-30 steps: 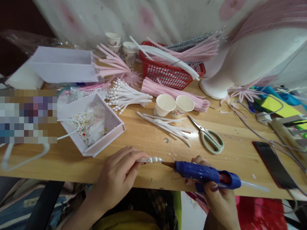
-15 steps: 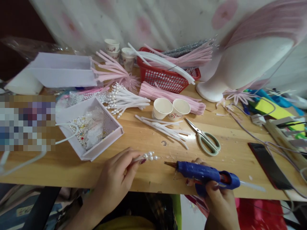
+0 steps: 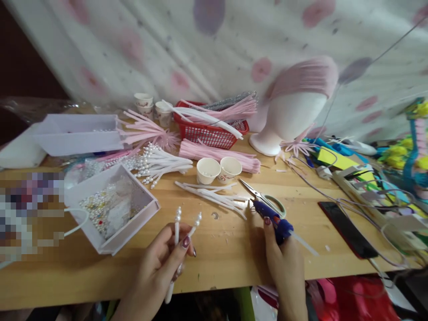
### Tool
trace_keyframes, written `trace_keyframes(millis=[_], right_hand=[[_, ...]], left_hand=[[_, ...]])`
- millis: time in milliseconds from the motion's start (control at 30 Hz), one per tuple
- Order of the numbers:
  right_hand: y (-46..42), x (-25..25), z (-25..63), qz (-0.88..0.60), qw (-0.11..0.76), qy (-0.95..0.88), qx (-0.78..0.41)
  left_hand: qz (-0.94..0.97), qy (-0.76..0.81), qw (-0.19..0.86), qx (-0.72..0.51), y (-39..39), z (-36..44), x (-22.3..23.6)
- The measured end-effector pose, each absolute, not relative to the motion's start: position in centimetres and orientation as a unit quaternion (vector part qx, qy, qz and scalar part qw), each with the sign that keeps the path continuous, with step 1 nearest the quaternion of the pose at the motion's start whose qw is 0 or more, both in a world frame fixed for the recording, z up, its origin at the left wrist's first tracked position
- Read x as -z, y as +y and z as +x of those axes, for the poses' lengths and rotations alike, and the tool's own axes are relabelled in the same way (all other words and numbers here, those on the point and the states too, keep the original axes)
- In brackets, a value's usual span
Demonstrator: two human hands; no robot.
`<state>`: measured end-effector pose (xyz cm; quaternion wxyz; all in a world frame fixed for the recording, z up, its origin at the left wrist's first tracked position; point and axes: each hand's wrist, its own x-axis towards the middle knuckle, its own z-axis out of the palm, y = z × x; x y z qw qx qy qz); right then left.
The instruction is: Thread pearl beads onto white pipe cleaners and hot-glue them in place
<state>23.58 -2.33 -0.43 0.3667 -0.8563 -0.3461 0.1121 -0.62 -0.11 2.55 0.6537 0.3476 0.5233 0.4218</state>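
Observation:
Between the thumb and fingers of my left hand (image 3: 163, 256) are white pipe cleaners (image 3: 177, 232) tipped with pearl beads (image 3: 198, 219); two beaded ends point up and away from me. My right hand (image 3: 284, 258) is wrapped round a blue hot glue gun (image 3: 272, 218), its nozzle pointing away toward the scissors (image 3: 262, 196). A clear glue stick (image 3: 304, 243) sticks out of its back. Loose white pipe cleaners (image 3: 210, 196) lie beyond my hands, near two paper cups (image 3: 207, 171). A bundle of bead-tipped white pipe cleaners (image 3: 167, 160) rests farther left.
A white box (image 3: 133, 227) of mixed beads stands at left. Behind are a red basket (image 3: 207, 133) of pipe cleaners, a pink pipe-cleaner bundle (image 3: 220, 156) and a white mannequin head (image 3: 287, 116). At right lie a phone (image 3: 347, 229), cables and a power strip (image 3: 364, 200).
My left hand has turned the beaded pipe cleaners upright, and their ends are spread apart. My right hand has swung the glue gun's nozzle from pointing left to pointing away. The view has tilted up.

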Motion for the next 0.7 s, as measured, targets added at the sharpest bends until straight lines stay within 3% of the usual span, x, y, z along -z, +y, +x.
trace_keyframes(millis=[100, 233, 300, 400, 533, 700], right_hand=[[-3.7, -0.1, 23.9, -0.838, 0.43, -0.337, 0.013], [-6.0, -0.4, 21.4, -0.709, 0.621, -0.304, 0.137], [-6.5, 0.1, 18.5, -0.659, 0.654, -0.365, 0.066], [-6.0, 1.0, 13.8, -0.623, 0.612, -0.466, -0.145], [-4.1, 1.2, 10.3, -0.54, 0.59, -0.465, -0.379], [-2.0, 1.2, 11.3, -0.561, 0.568, -0.465, -0.382]], left_hand=[[0.325, 0.494, 0.675, -0.442, -0.3, -0.1, -2.2], [0.313, 0.475, 0.683, -0.459, -0.6, 0.4, -1.8], [0.366, 0.483, 0.647, -0.463, -0.8, 0.7, -1.5], [0.475, 0.473, 0.56, -0.486, -1.3, 1.3, -0.6], [0.565, 0.421, 0.487, -0.516, -1.7, 1.9, 1.1], [0.611, 0.414, 0.421, -0.527, -2.4, 3.3, 2.5]])
